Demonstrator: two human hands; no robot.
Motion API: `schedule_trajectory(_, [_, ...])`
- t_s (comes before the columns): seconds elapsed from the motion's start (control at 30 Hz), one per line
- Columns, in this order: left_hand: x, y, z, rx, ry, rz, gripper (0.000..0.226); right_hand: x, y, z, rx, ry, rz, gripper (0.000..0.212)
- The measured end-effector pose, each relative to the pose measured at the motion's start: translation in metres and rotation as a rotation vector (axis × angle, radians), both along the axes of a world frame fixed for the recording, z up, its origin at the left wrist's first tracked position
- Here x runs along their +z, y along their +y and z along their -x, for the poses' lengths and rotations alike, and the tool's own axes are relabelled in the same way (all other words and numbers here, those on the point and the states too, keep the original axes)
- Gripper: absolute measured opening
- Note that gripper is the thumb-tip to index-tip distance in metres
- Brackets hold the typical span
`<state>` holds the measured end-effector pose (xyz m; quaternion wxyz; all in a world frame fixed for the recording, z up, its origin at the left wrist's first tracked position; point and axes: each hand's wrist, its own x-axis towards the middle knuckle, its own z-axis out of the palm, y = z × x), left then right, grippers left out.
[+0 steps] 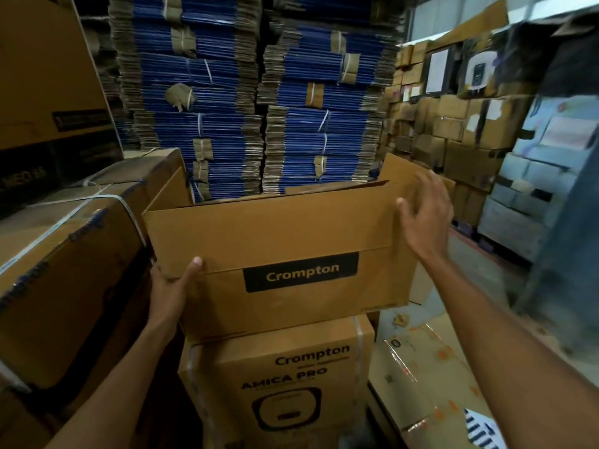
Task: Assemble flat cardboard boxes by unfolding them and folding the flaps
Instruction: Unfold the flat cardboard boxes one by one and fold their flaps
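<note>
Sitting directly above a sealed brown printed carton (278, 377), the unfolded brown cardboard box (275, 234) with a black label is gripped at its near left corner by the left hand (175, 281), while the blurred right hand (424, 215), fingers spread, is at its upper right edge.

Brown box (275, 228) with black Crompton label, unfolded into open rectangle, flaps upright, at centre, atop carton (282, 367) at 6 o'clock.

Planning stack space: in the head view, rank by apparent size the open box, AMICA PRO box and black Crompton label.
open box
AMICA PRO box, bottom out of frame and nearer, so unsure
black Crompton label
</note>
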<state>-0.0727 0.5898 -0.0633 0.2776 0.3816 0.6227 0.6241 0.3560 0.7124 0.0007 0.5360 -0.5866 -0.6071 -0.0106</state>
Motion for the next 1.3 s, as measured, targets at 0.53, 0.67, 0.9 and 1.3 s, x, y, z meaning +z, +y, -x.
schedule_trajectory(0.53, [-0.059,-0.007,-0.004,-0.073,-0.111,0.238,0.100,-0.119,-0.009,-0.020,0.285,0.688,0.575,0.086])
schedule_trajectory(0.67, [-0.024,-0.005,0.002,-0.032,-0.020,0.145,0.084,-0.093,-0.001,-0.022,0.282,0.572,0.495,0.090])
schedule_trajectory(0.9, [0.043,0.006,0.021,0.067,0.140,0.007,0.082,-0.035,0.012,-0.023,0.178,0.460,0.361,0.075])
schedule_trajectory(1.3, [0.012,-0.034,0.013,-0.152,-0.198,-0.005,0.038,-0.053,0.000,-0.027,0.419,0.613,0.557,0.071])
